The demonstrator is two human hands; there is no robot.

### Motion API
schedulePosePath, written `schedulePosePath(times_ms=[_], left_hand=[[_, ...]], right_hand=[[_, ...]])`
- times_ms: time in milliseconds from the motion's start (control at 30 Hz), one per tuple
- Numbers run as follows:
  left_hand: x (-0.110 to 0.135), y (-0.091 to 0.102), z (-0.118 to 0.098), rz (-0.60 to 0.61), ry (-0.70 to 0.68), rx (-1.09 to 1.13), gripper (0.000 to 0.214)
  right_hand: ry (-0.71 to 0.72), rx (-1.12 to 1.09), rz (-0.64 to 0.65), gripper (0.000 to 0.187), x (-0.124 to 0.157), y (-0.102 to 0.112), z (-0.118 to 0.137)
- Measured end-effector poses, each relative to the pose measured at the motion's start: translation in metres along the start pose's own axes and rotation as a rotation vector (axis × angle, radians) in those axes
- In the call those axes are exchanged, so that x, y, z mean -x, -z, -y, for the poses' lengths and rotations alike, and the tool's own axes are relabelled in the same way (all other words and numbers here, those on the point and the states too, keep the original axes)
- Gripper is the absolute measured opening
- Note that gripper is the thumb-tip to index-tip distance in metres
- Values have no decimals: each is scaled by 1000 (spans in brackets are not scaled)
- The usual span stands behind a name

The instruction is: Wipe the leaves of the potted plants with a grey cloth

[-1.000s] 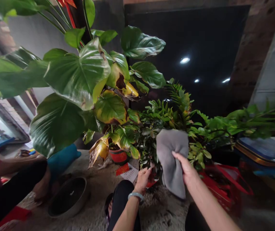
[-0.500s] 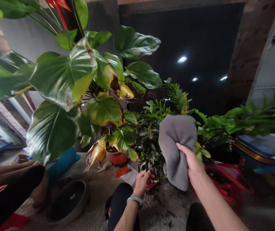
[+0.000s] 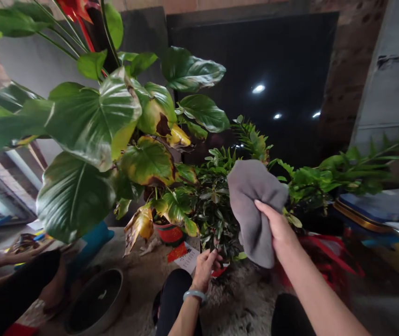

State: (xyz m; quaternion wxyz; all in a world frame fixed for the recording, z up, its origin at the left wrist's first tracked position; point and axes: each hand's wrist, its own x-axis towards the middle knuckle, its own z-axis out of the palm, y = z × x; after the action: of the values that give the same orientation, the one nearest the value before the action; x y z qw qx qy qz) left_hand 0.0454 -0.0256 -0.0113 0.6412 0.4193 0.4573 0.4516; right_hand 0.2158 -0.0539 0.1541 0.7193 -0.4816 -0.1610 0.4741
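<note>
Soft matt cloth (image 3: 251,186); glossy leaves (image 3: 75,193)

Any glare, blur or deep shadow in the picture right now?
Head view: bright reflections on the dark panel, sheen on the large leaves; head view: right-edge foliage looks smeared; head view: the small plant above the left hand is dim, the gray cloth clear.

Head-worn view: the camera looks forward and down from above your knees (image 3: 178,288), past your left hand (image 3: 204,268) and right hand (image 3: 280,229), toward the small-leaved plant (image 3: 216,215), with the dark panel (image 3: 283,58) behind.
</note>
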Motion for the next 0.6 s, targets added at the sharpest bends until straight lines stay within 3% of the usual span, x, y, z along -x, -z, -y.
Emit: schedulePosePath(times_ms=[100,167,267,367,500,533,600], left_hand=[[1,1,1,-1,-15,-24,64],[1,2,0,6,-25,-34,62],[1,4,-1,10,-11,-18,59],[0,4,-1,13,2,1,56],[-2,2,2,6,14,38,60],[-2,2,2,0,11,41,60],[-2,2,4,-9,5,35,60]], right_hand=[[-251,65,50,30,-3,-8,-28],[-358,159,68,30,14,9,-57],[-354,297,43,35,46,48,-81],[-263,275,1,43,54,61,-56],[38,102,-125,44,17,29,-4],[62,67,-147,41,6,20,0],[-48,37,-121,35,-7,11,-10]])
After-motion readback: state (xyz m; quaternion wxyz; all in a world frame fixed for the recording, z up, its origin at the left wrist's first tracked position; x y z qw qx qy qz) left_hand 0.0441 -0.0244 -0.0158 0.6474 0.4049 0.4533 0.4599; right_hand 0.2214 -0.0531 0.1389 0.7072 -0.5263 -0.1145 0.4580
